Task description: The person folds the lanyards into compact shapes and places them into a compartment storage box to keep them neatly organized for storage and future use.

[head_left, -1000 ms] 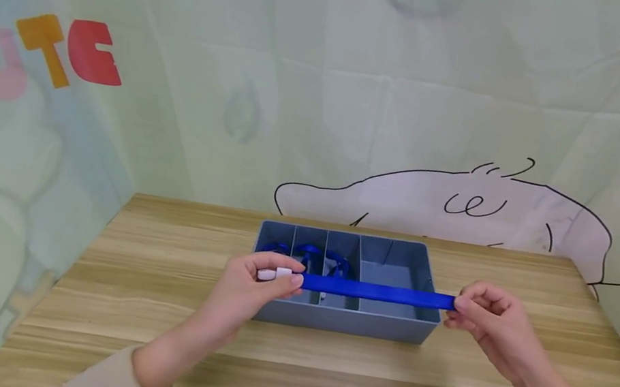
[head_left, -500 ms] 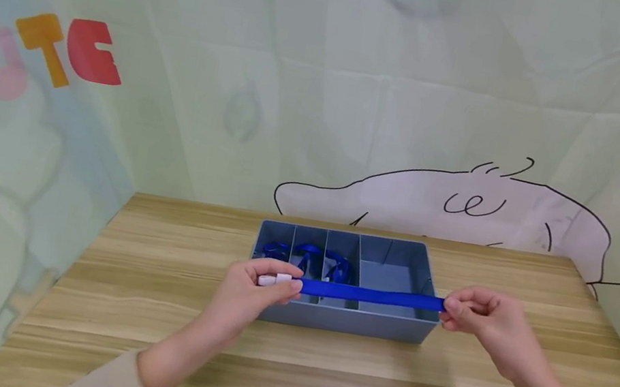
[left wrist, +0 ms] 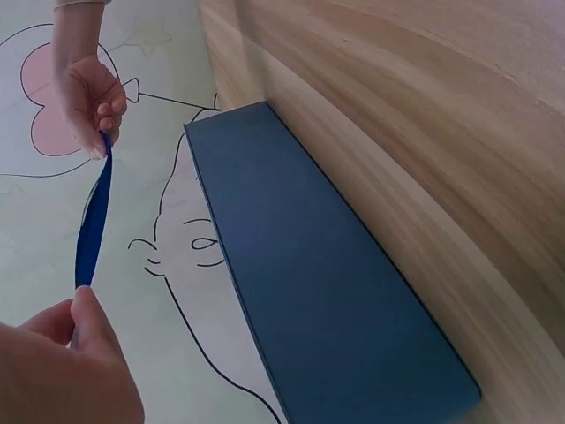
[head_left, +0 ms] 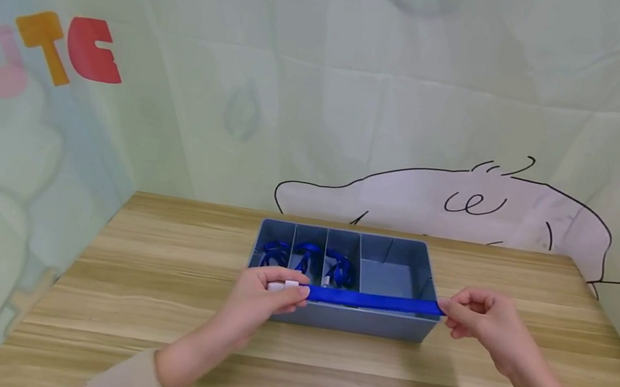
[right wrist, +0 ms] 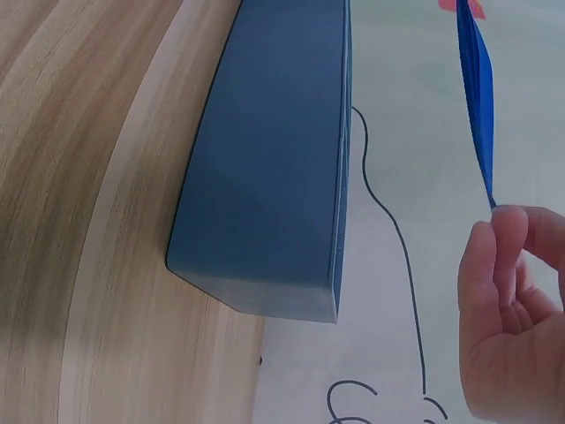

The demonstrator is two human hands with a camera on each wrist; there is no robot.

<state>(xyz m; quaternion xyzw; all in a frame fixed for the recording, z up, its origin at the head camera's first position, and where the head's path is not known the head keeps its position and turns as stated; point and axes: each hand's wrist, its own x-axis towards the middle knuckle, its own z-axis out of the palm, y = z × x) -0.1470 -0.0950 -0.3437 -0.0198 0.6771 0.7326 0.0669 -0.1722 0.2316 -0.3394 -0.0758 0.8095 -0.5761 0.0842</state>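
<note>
A flat blue lanyard (head_left: 375, 300) with a white plastic fitting is stretched level above the front of the grey-blue box (head_left: 350, 320). At its left end, my left hand (head_left: 257, 298) pinches the strap beside the white fitting, between thumb and fingers. My right hand (head_left: 492, 326) pinches the other end with thumb and fingertips. From the right wrist, the blue strap (right wrist: 478, 97) looks folded in layers and slightly twisted. Coiled blue lanyards (head_left: 341, 270) lie in the three narrow compartments on the box's left, partly hidden behind my left hand.
The wide right compartment (head_left: 392, 274) shows its bare floor. Under the box is a wooden table (head_left: 184, 234), with a printed cloth (head_left: 214, 66) hanging behind its back edge and at the sides.
My left hand has shifted slightly right and down. My right hand has come a little left and lower, so the hands are closer together and more of the coiled lanyards shows.
</note>
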